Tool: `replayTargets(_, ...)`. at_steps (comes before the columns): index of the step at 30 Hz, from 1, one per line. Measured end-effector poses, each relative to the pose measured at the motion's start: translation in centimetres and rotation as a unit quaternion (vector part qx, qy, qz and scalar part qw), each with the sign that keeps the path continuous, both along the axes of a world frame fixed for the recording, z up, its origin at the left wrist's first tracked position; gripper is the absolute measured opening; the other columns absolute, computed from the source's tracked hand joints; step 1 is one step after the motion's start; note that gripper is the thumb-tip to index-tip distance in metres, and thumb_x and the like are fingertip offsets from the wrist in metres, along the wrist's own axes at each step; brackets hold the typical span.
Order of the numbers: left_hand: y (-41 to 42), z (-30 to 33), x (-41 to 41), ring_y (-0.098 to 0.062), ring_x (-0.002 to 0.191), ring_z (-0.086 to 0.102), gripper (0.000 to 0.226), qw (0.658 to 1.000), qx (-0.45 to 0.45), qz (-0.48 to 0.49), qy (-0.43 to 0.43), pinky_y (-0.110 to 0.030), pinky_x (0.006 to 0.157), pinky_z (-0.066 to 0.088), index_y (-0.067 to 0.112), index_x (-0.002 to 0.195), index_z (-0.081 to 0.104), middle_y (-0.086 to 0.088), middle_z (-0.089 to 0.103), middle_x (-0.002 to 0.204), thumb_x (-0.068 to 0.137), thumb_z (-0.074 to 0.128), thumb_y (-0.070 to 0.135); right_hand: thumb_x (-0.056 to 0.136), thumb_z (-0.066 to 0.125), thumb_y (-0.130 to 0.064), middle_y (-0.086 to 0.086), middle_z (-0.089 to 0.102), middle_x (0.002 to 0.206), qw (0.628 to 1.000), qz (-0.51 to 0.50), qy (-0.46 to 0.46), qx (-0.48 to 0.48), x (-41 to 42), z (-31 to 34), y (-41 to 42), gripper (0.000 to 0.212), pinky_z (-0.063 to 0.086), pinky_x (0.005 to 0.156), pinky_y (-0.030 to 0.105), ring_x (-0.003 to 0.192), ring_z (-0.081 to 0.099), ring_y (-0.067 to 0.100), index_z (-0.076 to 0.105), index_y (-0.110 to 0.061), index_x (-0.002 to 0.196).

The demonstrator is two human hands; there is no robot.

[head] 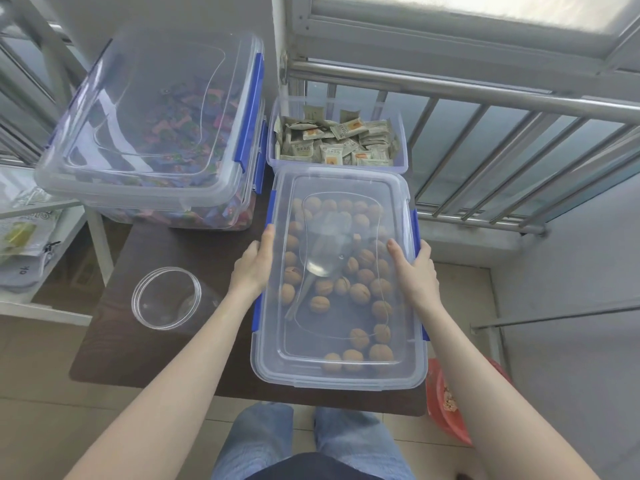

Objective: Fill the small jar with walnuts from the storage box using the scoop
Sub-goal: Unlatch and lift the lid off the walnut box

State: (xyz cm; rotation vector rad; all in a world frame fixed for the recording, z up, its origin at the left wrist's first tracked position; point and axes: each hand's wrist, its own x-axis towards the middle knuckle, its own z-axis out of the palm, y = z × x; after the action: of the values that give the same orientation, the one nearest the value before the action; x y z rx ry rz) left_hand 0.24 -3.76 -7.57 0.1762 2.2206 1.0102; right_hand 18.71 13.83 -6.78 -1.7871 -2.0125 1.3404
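Clear plastic storage box: it sits between your two hands on the dark table; its see-through lid is on top, blue clips on both long sides
Left hand: you grip the lid's left edge; thumb on top, fingers curled under the rim
Right hand: you grip the lid's right edge the same way; thumb lies on the lid
Walnuts: under the lid, between your hands and nearer your body
Scoop: inside the box among the walnuts, just right of your left hand; handle points toward you
Small jar: open and empty, left of your left hand, apart from the box
Beyond your hands: an open box of packets; beyond your left hand, stacked lidded sweet boxes
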Motion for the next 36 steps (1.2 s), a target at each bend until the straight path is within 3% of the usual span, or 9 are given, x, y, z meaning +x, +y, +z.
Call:
replayTargets(6,0.5,0.2,0.2,-0.036,0.128,0.044,0.067,0.998,-0.021,-0.016,0.06,-0.041,0.103,0.032,0.016,0.125,0.06,-0.016,0.055,0.136,0.097,0.017,0.06,0.069,0.04,-0.077,0.009,0.045,0.142,1.0,-0.006,0.004,0.008,-0.1,-0.1,-0.1,0.093,0.035,0.107,0.05,0.127,0.045,0.035,0.025,-0.026,0.145)
replayTargets(15,0.5,0.4,-0.4,-0.036,0.132,0.041,0.065,0.999,0.013,-0.016,0.043,-0.037,0.105,0.03,0.004,0.129,0.057,-0.023,0.051,0.138,0.102,0.018,0.049,0.072,0.043,-0.074,0.01,0.047,0.141,1.0,0.0,0.013,0.02,0.1,-0.4,0.0,0.09,0.035,0.107,0.05,0.127,0.046,0.035,0.026,-0.025,0.145)
replayTargets(20,-0.8,-2.0,-0.9,-0.024,0.098,0.06,0.064,0.998,0.057,0.021,-0.019,-0.029,0.087,0.037,0.004,0.098,0.064,-0.02,0.064,0.11,0.102,0.019,0.048,0.077,0.043,-0.071,0.009,0.049,0.139,0.999,0.016,0.009,0.028,0.5,-0.4,0.4,0.082,0.037,0.106,0.051,0.124,0.048,0.034,0.028,-0.026,0.144)
replayTargets(21,-1.0,-2.3,-0.8,-0.018,0.099,0.059,0.063,0.996,0.076,0.026,-0.045,-0.028,0.09,0.037,0.004,0.106,0.064,-0.013,0.063,0.112,0.102,0.02,0.049,0.078,0.042,-0.071,0.009,0.049,0.14,0.999,0.019,0.007,0.03,0.5,-0.4,0.5,0.082,0.038,0.105,0.05,0.124,0.048,0.034,0.027,-0.026,0.144)
replayTargets(24,-0.9,-2.5,-0.6,-0.024,0.136,0.041,0.061,0.995,0.085,0.047,-0.03,-0.032,0.111,0.027,0.005,0.142,0.044,-0.01,0.049,0.143,0.103,0.022,0.046,0.077,0.042,-0.071,0.008,0.048,0.14,1.0,0.018,0.004,0.025,0.5,-0.4,0.6,0.083,0.037,0.106,0.048,0.125,0.048,0.033,0.026,-0.026,0.145)
replayTargets(26,-0.8,-2.3,-0.4,-0.031,0.138,0.037,0.053,0.998,0.036,0.041,0.029,-0.035,0.109,0.027,0.008,0.142,0.043,-0.011,0.046,0.146,0.104,0.022,0.039,0.079,0.044,-0.07,0.008,0.048,0.141,1.0,0.014,0.004,0.021,0.5,-0.5,0.7,0.081,0.037,0.106,0.046,0.125,0.047,0.032,0.026,-0.027,0.146)
replayTargets(30,-0.9,-2.1,-0.3,-0.036,0.12,0.05,0.038,0.993,-0.003,0.029,0.116,-0.033,0.084,0.031,0.013,0.127,0.051,-0.01,0.061,0.126,0.103,0.025,0.028,0.077,0.045,-0.072,0.007,0.046,0.143,1.0,0.01,0.012,0.018,0.5,-0.6,0.8,0.085,0.037,0.107,0.048,0.128,0.046,0.031,0.024,-0.027,0.147)
replayTargets(33,0.0,-0.7,0.1,-0.026,0.134,0.041,0.045,0.987,0.04,0.021,0.154,-0.033,0.102,0.03,0.012,0.141,0.042,-0.009,0.047,0.145,0.104,0.026,0.029,0.084,0.049,-0.064,0.01,0.032,0.151,0.999,0.007,0.018,0.038,0.4,-0.7,0.7,0.086,0.028,0.113,0.046,0.139,0.032,0.03,0.016,-0.023,0.152)
replayTargets(36,1.5,0.5,1.0,-0.024,0.144,0.025,0.056,0.992,0.063,-0.026,0.107,-0.032,0.113,0.019,0.008,0.15,0.026,-0.011,0.029,0.157,0.103,0.029,0.036,0.089,0.049,-0.056,0.014,0.026,0.15,0.995,0.023,-0.011,0.1,0.2,-0.5,0.4,0.082,0.023,0.112,0.043,0.14,0.023,0.03,0.014,-0.016,0.152)
